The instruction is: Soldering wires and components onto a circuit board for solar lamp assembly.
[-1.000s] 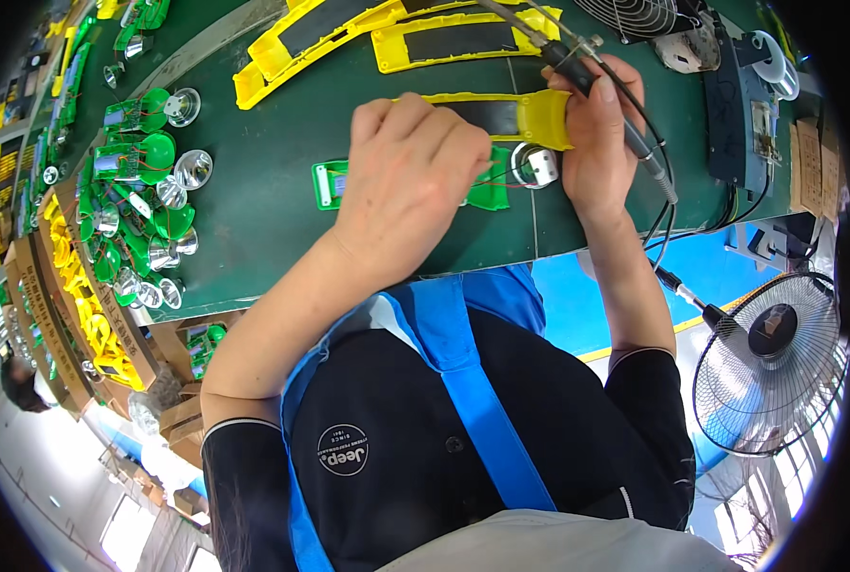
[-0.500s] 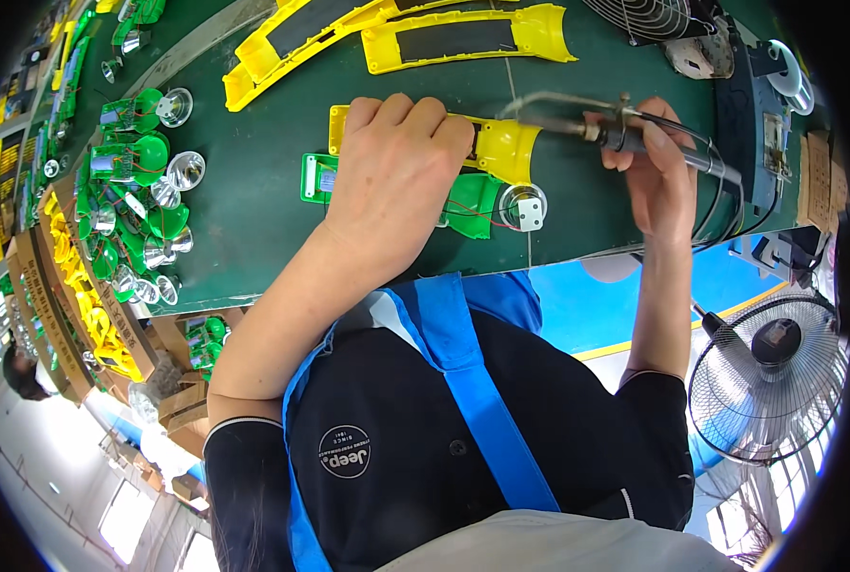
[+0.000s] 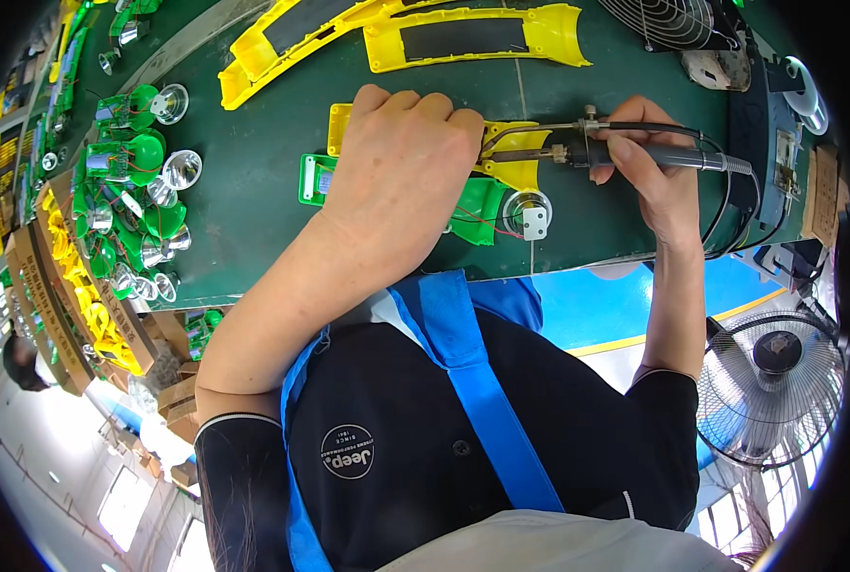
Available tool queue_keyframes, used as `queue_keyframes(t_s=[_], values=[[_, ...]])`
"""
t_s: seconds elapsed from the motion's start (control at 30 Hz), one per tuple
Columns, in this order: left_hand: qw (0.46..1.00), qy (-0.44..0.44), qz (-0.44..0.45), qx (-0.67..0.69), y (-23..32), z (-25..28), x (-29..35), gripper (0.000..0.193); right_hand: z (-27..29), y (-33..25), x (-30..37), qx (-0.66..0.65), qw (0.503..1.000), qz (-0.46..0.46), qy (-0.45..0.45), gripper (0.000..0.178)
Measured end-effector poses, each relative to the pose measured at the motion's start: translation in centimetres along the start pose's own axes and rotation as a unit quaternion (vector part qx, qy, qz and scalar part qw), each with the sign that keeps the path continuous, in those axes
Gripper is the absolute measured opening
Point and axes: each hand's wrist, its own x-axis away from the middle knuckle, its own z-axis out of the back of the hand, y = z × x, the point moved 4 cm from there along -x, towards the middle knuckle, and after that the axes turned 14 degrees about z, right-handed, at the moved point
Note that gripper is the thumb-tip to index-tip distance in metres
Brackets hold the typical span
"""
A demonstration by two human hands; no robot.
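Reflectors [image 3: 182, 170] dot the workbench [image 3: 244, 210] at nine o'clock from the left hand [image 3: 401, 181], casing halves [image 3: 560, 36] at eleven and one, soldering iron [image 3: 577, 153] at three.

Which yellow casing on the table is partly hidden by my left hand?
The yellow casing under the tip of the soldering iron; the others lie farther back, away from your left hand.

The left hand [image 3: 396, 186] is curled, right hand [image 3: 656, 172] pinching.

A dark green, flat-topped desk [image 3: 244, 205] stands beside a smooth blue floor [image 3: 601, 313] marked with a narrow yellow stripe [image 3: 625, 343], with a round, black, wire-caged fan [image 3: 776, 381] at right and a bright white rectangular window [image 3: 123, 503] glaring at lower left.
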Motion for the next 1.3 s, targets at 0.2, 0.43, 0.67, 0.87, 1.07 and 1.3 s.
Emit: queue_keyframes(t_s=[0.2, 0.43, 0.67, 0.87, 1.07, 1.3], values=[[1.000, 0.004, -0.002, -0.001, 0.1, -0.1, -0.1, 0.004, 0.0, 0.2, 0.1, 0.011, 1.000, -0.002, -0.004, 0.021], [1.000, 0.016, -0.001, -0.005, 0.1, -0.1, -0.1, 0.005, 1.2, 0.3, 1.7, -0.022, 0.998, 0.038, 0.047, 0.025], [0.999, 0.031, -0.010, -0.007, 0.0, -0.3, 0.2, 0.008, 1.3, 0.6, 2.8, -0.095, 0.984, 0.091, 0.122, 0.027], [0.999, 0.038, -0.016, -0.016, 0.2, -0.4, 0.2, 0.009, 0.9, 0.3, 3.6, -0.094, 0.977, 0.122, 0.146, 0.029], [0.998, 0.040, -0.034, -0.026, -0.1, -0.2, 0.4, 0.008, 0.7, 0.3, 4.2, -0.112, 0.967, 0.158, 0.168, 0.025], [0.977, 0.105, -0.173, -0.074, -4.4, 5.6, 4.1, 0.020, 0.8, 0.1, 4.9, -0.119, 0.956, 0.178, 0.198, 0.026]])
